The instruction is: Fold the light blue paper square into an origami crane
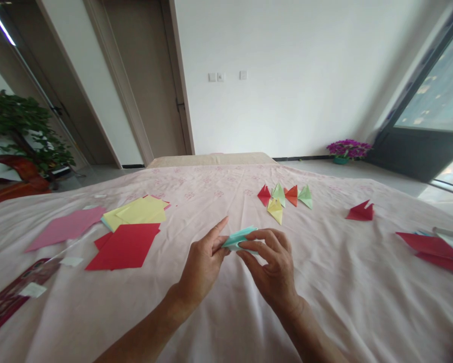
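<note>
Between my two hands, above the cloth, is a small folded piece of light turquoise paper (238, 238). My left hand (204, 257) pinches its left end, with the index finger stretched out past it. On the other side my right hand (270, 257) grips the right end between thumb and fingers. Its inner folds are partly hidden by the fingers. Beyond my hands lie several small folded paper pieces: a yellow one (275, 210), a red one (264, 195), an orange one (291, 195) and light green ones (305, 196).
Square sheets lie at left: red (124, 247), yellow (139, 212) and pink (65, 229). A dark red patterned package (12, 292) is at the lower left. Toward the right are a red folded piece (360, 212) and more red paper (434, 249). A wrinkled pink cloth (219, 322) covers the surface.
</note>
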Action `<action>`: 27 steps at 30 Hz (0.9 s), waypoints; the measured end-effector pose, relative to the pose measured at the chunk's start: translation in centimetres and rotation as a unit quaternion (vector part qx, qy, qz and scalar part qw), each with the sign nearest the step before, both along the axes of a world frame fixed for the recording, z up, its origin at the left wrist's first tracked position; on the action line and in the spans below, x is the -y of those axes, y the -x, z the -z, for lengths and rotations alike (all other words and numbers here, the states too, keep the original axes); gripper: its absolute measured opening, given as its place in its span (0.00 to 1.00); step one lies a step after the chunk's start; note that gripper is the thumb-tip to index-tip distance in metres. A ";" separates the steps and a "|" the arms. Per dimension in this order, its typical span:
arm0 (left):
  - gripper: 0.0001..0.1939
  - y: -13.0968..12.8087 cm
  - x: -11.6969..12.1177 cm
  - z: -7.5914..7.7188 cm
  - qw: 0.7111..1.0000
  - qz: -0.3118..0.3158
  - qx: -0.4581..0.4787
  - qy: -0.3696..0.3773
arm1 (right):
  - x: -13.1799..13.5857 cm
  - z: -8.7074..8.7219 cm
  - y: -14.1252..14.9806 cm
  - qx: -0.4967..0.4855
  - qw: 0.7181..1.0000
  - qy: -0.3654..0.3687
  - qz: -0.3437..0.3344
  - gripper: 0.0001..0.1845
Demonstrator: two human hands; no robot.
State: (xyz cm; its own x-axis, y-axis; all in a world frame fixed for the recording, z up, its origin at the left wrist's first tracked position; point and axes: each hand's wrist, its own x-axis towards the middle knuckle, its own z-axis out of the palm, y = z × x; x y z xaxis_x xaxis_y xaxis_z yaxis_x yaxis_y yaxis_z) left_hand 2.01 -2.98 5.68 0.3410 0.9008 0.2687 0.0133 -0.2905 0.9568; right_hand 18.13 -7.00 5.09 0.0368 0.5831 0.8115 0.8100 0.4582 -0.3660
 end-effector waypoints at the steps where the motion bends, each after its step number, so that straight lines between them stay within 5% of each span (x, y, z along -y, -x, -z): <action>1: 0.30 0.1 0.0 0.0 1.000 -0.001 -0.010 -0.007 | 0.0 0.1 0.1 -0.007 1.000 -0.005 0.001 0.03; 15: 0.32 0.1 0.3 0.0 0.998 0.042 -0.038 0.023 | -0.5 0.5 0.0 -0.023 1.000 -0.005 0.000 0.05; 27: 0.43 -0.1 0.6 -1.2 0.971 0.150 0.081 0.170 | -0.7 1.4 -0.4 -0.161 0.975 0.151 -0.035 0.05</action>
